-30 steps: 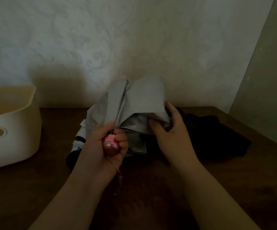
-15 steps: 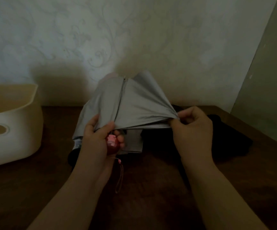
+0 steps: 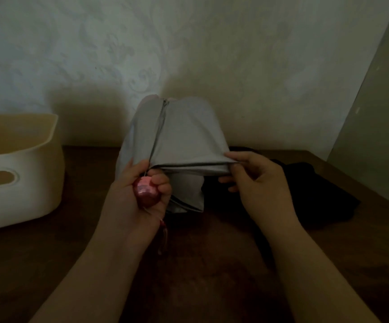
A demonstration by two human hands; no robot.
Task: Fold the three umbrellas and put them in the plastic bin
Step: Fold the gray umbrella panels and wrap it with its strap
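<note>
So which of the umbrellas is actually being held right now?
The grey umbrella: the left hand grips its pink handle while the right hand pinches its canopy edge. The black umbrella lies untouched on the table behind.

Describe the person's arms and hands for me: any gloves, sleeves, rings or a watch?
Both arms are bare as far as the picture shows: no sleeves in view. The left hand and the right hand wear no gloves. I see no rings on the fingers and no watch or bracelet at either wrist, though the light is dim and small things could be missed.
</note>
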